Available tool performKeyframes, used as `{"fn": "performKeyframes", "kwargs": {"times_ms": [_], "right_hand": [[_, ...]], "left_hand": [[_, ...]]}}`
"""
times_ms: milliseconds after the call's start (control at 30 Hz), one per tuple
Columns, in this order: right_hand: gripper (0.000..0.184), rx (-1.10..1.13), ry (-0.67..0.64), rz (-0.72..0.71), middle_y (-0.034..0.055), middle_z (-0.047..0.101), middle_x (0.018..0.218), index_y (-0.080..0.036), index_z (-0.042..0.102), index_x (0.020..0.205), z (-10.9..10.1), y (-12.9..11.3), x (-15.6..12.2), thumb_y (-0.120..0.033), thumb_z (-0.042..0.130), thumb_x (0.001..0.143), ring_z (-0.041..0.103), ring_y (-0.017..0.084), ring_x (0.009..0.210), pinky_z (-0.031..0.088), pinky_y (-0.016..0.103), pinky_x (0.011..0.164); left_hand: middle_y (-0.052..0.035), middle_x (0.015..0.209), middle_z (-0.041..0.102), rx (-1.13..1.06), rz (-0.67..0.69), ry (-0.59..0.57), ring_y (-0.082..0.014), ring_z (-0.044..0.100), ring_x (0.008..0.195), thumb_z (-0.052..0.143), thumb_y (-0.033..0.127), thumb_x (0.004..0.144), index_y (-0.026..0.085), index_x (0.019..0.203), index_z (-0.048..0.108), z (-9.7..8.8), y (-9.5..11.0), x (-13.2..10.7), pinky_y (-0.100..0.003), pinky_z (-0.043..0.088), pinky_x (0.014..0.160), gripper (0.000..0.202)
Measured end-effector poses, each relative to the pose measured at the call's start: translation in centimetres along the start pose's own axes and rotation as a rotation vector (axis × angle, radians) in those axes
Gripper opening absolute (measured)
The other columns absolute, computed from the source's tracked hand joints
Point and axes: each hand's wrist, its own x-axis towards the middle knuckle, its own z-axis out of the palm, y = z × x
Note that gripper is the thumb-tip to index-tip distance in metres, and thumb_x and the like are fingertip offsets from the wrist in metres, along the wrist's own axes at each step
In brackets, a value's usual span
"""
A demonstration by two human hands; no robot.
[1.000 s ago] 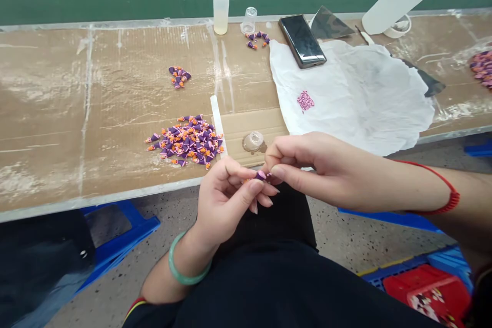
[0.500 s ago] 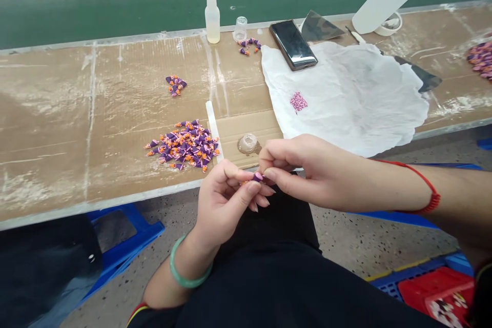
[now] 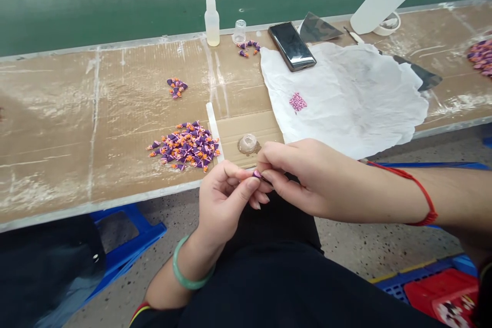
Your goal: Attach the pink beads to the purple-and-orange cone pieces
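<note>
Between thumb and forefinger, my left hand (image 3: 226, 197) pinches a small purple and pink figurine (image 3: 257, 174), mostly covered by the fingertips. My right hand (image 3: 295, 174) is closed at the figurine's right end, its thumb and forefinger pressed together; what they hold, if anything, is hidden. Both hands are just off the table's front edge, above my lap. Left of them lies a pile of purple, orange and pink figurines (image 3: 188, 147). Behind my hands, a small clear cup (image 3: 248, 143) sits on a piece of cardboard (image 3: 246, 125).
A white cloth (image 3: 346, 97) carries small pink pieces (image 3: 297, 102) and a phone (image 3: 292, 46). Toward the back stand a dropper bottle (image 3: 212, 20) and a clear cap (image 3: 240, 32). A tape roll (image 3: 388, 24) lies at the right, and a white strip (image 3: 214, 130) beside the pile.
My right fingers have shifted slightly over the figurine's right end, covering more of it. My left hand keeps its pinch. The whole view has moved a little.
</note>
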Motion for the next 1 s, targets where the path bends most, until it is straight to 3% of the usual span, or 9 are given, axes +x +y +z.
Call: {"fn": "performKeyframes", "kwargs": {"times_ms": [167,267,367,533,633,767,1000], "right_hand": [[0.018,0.046,-0.017,0.006,-0.002,0.06,0.066,-0.021,0.044,0.081,-0.1,0.4,0.0,-0.017,0.042,0.099,0.054,0.011,0.054,0.034,0.022,0.05],[0.014,0.131,0.01,-0.008,0.0009,0.068,0.081,-0.018,0.055,0.097,-0.5,0.6,-0.3,-0.016,0.042,0.101,0.063,0.012,0.068,0.044,0.023,0.06],[0.014,0.088,0.134,-0.114,0.0048,0.07,0.093,-0.017,0.058,0.104,-0.6,0.6,-0.7,-0.013,0.045,0.1,0.065,0.014,0.081,0.05,0.026,0.071],[0.012,-0.191,0.337,-0.346,0.0052,0.067,0.087,-0.019,0.058,0.093,-0.1,0.9,-1.2,-0.01,0.051,0.097,0.06,0.017,0.081,0.051,0.031,0.074],[0.01,-0.312,0.395,-0.423,0.0047,0.068,0.087,-0.02,0.059,0.094,0.2,1.1,-1.5,-0.011,0.055,0.096,0.061,0.018,0.083,0.052,0.034,0.077],[0.01,-0.379,0.404,-0.46,0.0047,0.07,0.089,-0.019,0.062,0.092,0.1,1.3,-1.8,-0.011,0.057,0.094,0.063,0.019,0.089,0.052,0.035,0.077],[0.025,-0.444,0.292,-0.441,0.0042,0.071,0.086,-0.022,0.065,0.082,-0.9,1.1,-2.2,-0.014,0.048,0.099,0.063,0.018,0.084,0.051,0.035,0.076]], "left_hand": [[0.0004,0.069,0.079,-0.016,-0.067,-0.02,-0.0103,0.072,0.052,0.085,0.033,0.079,0.018,0.078,0.063,-0.2,0.2,0.3,-0.011,0.052,0.043,0.027],[0.0,0.076,0.081,0.034,-0.006,-0.033,-0.0118,0.075,0.061,0.08,0.031,0.085,0.02,0.085,0.065,-0.2,0.3,0.1,-0.012,0.053,0.046,0.019],[-0.0014,0.086,0.081,0.199,0.192,-0.036,-0.0139,0.077,0.072,0.073,0.022,0.091,0.022,0.094,0.067,-0.3,0.3,-0.2,-0.015,0.054,0.051,0.007],[-0.0031,0.095,0.075,0.619,0.632,-0.055,-0.0158,0.071,0.086,0.069,0.009,0.089,0.022,0.096,0.068,-0.6,0.4,-0.2,-0.027,0.057,0.071,0.015],[-0.0011,0.089,0.068,0.772,0.784,-0.06,-0.0148,0.064,0.083,0.07,0.007,0.087,0.021,0.095,0.067,-0.7,0.7,0.0,-0.031,0.053,0.075,0.016],[-0.0003,0.085,0.066,0.818,0.802,-0.063,-0.0156,0.06,0.079,0.069,0.009,0.088,0.022,0.095,0.066,-0.5,0.8,0.1,-0.032,0.05,0.073,0.015],[-0.0008,0.084,0.07,0.864,0.716,-0.042,-0.0197,0.06,0.079,0.072,0.014,0.086,0.027,0.094,0.069,-0.2,0.8,0.0,-0.038,0.047,0.076,0.015]]}}
